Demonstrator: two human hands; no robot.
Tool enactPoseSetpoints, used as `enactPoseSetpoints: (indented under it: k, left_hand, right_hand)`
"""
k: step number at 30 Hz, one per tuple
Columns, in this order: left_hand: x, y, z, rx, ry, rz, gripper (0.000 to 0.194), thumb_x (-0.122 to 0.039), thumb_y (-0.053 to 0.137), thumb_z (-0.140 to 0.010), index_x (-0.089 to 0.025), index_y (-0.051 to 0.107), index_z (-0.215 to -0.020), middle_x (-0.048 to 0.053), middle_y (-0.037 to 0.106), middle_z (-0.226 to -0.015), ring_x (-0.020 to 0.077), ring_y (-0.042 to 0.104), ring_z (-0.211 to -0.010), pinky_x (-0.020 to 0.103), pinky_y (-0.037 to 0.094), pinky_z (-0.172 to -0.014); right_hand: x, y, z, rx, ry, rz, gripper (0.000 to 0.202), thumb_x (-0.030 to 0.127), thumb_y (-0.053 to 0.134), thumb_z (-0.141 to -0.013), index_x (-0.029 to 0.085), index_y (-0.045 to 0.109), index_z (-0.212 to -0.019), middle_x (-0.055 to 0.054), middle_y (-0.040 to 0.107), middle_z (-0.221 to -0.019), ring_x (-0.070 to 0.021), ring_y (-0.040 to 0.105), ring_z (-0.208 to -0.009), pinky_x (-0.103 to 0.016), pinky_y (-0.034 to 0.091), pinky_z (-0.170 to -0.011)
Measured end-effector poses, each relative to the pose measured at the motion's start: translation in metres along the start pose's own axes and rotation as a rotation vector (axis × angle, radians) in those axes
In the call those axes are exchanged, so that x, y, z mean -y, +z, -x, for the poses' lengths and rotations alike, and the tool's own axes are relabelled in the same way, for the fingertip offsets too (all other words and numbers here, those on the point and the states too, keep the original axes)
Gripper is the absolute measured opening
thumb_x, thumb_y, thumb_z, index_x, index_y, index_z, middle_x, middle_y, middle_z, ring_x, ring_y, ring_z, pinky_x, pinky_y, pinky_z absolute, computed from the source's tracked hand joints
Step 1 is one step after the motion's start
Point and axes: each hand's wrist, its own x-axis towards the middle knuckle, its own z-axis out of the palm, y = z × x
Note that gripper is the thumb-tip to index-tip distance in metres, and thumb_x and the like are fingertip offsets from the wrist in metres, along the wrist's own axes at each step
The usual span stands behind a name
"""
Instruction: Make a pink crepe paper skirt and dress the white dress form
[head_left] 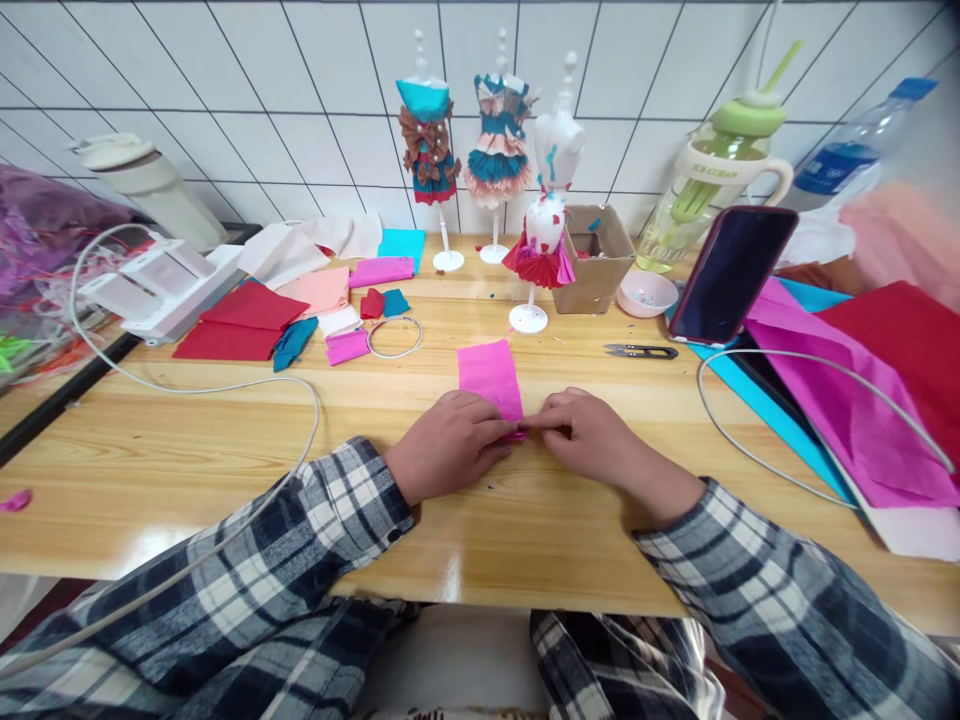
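A strip of bright pink crepe paper [490,374] lies flat on the wooden table [225,450], its near end pinched between both hands. My left hand [450,445] and my right hand [589,430] meet fingertip to fingertip over that near edge, folding or pleating it. Both sleeves are dark plaid. Small black thread snips [640,351] lie just right of the paper, beyond my right hand.
Three small dress forms in paper outfits [427,140] [496,135] [544,235] stand at the back. A cardboard box [596,255], pink bowl [647,293], propped phone [731,275], green tumbler [712,170] and large paper sheets [855,400] sit right. Paper scraps [247,320], a wire ring [394,337] and a white cable [225,385] lie left.
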Motion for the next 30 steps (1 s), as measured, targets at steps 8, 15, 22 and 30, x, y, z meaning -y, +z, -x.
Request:
enactPoseSetpoints:
  k: [8, 15, 22, 30]
  left_hand:
    - [0.0014, 0.0008, 0.0, -0.027, 0.06, -0.11, 0.025, -0.032, 0.049, -0.096, -0.024, 0.072, -0.104, 0.005, 0.069, -0.09, 0.0182, 0.06, -0.089, 0.035, 0.043, -0.081]
    - [0.0008, -0.0036, 0.0006, 0.015, 0.03, -0.077, 0.025, -0.037, 0.053, -0.093, -0.024, 0.069, -0.107, 0.004, 0.069, -0.094, 0.0188, 0.059, -0.093, 0.035, 0.04, -0.086]
    - [0.0001, -0.0051, 0.0005, 0.033, 0.038, -0.127, 0.029, -0.041, 0.051, -0.092, -0.024, 0.069, -0.108, 0.006, 0.067, -0.094, 0.0216, 0.056, -0.093, 0.038, 0.038, -0.086]
    - [-0.0003, -0.0072, -0.0002, 0.009, 0.018, -0.171, 0.03, -0.043, 0.056, -0.089, -0.024, 0.068, -0.109, 0.006, 0.065, -0.093, 0.0224, 0.053, -0.093, 0.04, 0.038, -0.087]
  right_hand:
    - [-0.0033, 0.0032, -0.0013, 0.013, 0.058, -0.163, 0.04, 0.009, 0.053, -0.08, 0.031, 0.075, -0.105, 0.001, 0.074, -0.088, -0.0182, 0.059, -0.083, -0.033, 0.044, -0.082]
    - [-0.0028, 0.0021, -0.0023, 0.018, 0.082, -0.181, 0.042, 0.007, 0.051, -0.077, 0.029, 0.075, -0.104, 0.001, 0.074, -0.087, -0.0181, 0.061, -0.084, -0.031, 0.045, -0.082]
    - [-0.0029, 0.0015, -0.003, 0.018, 0.075, -0.169, 0.042, 0.006, 0.052, -0.078, 0.03, 0.075, -0.103, 0.001, 0.074, -0.086, -0.0173, 0.061, -0.082, -0.031, 0.044, -0.082]
    - [-0.0043, 0.0016, -0.0027, 0.007, 0.052, -0.147, 0.041, 0.008, 0.052, -0.08, 0.032, 0.075, -0.104, 0.002, 0.074, -0.086, -0.0168, 0.061, -0.081, -0.031, 0.044, -0.082]
